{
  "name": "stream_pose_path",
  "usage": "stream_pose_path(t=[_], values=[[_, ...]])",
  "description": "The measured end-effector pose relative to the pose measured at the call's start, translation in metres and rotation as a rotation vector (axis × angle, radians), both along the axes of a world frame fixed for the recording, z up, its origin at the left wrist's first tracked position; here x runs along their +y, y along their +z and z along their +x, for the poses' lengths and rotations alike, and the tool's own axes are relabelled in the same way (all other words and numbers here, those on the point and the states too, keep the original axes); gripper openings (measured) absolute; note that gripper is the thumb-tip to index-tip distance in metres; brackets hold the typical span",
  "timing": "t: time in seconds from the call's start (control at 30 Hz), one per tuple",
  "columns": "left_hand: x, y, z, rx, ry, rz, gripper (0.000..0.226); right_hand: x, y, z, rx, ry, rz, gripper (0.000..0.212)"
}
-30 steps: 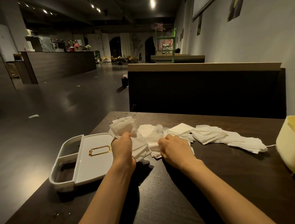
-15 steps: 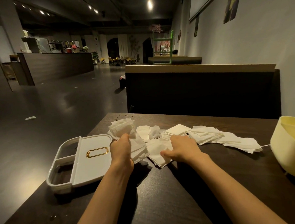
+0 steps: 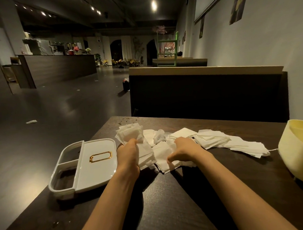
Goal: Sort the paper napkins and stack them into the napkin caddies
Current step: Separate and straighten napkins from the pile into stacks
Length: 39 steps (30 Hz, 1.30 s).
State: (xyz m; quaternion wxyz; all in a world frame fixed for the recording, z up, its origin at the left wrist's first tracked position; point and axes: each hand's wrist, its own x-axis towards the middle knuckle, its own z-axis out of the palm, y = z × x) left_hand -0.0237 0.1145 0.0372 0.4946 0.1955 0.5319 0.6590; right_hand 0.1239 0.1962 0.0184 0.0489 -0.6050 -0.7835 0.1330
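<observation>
napkins lie spread across the dark table, right of the white caddy. left hand grips a fanned stack beside the caddy; right hand curls round a smaller bundle on the table.

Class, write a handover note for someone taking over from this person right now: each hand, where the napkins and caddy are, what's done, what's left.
Left hand grips a napkin bundle beside the white caddy.
Right hand holds a small stack on the table.
Loose napkins lie spread out to the right.
Done: no napkins show in the caddy's open compartments.
Left: sort and stack everything.
</observation>
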Motion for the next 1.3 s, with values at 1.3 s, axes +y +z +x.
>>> stream_pose_path(t=[1.3], values=[[0.011, -0.028, 0.010, -0.112, -0.467, 0.072, 0.025, -0.017, 0.018, 0.032, 0.992, 0.083, -0.380, 0.031]])
